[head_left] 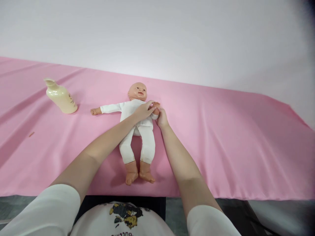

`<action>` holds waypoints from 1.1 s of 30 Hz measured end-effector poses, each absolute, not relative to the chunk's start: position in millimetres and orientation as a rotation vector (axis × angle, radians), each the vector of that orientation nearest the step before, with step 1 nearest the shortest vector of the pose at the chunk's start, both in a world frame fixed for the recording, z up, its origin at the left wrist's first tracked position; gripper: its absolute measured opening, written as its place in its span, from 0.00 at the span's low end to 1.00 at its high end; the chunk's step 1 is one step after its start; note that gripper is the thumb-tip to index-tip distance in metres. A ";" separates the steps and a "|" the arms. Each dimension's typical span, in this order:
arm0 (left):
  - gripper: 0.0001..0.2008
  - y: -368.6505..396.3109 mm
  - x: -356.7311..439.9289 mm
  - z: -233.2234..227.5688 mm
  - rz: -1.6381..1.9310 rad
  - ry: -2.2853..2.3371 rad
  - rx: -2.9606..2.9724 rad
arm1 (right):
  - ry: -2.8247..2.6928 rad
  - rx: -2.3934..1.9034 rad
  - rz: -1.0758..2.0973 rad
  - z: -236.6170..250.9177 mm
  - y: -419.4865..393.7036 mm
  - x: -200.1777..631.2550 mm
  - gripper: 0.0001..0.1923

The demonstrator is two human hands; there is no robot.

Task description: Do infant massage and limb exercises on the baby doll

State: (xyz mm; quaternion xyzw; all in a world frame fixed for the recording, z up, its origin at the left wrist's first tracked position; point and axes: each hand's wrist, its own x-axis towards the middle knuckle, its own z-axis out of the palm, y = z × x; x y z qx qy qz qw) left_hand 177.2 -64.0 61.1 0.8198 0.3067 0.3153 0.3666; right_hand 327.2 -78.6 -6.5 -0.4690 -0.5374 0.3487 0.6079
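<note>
fingers of the left hand point(143, 111) and right hand point(162, 118) are apparently pinching the doll's hand point(156, 108); the doll point(130, 107) is lying on the bench point(221, 137), and uneven pulling could be dragging it askew.

Bright, diffuse light | faint shadows | glare on bottle point(61, 99) | top-right corner dark

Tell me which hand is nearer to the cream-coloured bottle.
Left. Both are right of the bottle: the left hand is over the chest of the doll; the right hand is farther off, at the outer side of the doll's hand.
</note>
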 end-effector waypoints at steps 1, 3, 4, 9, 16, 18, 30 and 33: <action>0.14 -64.2 177.2 61.6 0.806 0.790 2.105 | -1.231 -1.075 0.813 -6.5 -79.1 327.4 0.24; 0.14 -64.4 177.0 62.4 0.801 0.799 2.104 | -1.191 -1.049 0.823 -6.5 -80.1 327.1 0.26; 0.14 -64.5 176.9 62.6 0.795 0.810 2.106 | -1.171 -1.039 0.830 -6.7 -80.4 326.6 0.27; 0.11 -64.0 177.3 62.3 0.720 0.880 2.185 | -1.053 -1.004 0.788 -9.1 -77.4 323.4 0.31; 0.16 -65.1 175.9 60.9 0.733 0.836 2.173 | -1.071 -0.992 0.749 -10.6 -76.8 324.1 0.32; 0.23 -65.5 174.9 60.0 0.750 0.809 2.138 | -1.083 -0.998 0.759 -9.9 -79.9 323.7 0.29; 0.21 -66.0 175.5 60.7 0.732 0.801 2.139 | -1.059 -1.004 0.757 -6.2 -84.1 320.0 0.30; 0.20 -66.0 176.1 60.3 0.735 0.832 2.134 | -1.073 -0.994 0.742 -7.2 -85.0 319.9 0.32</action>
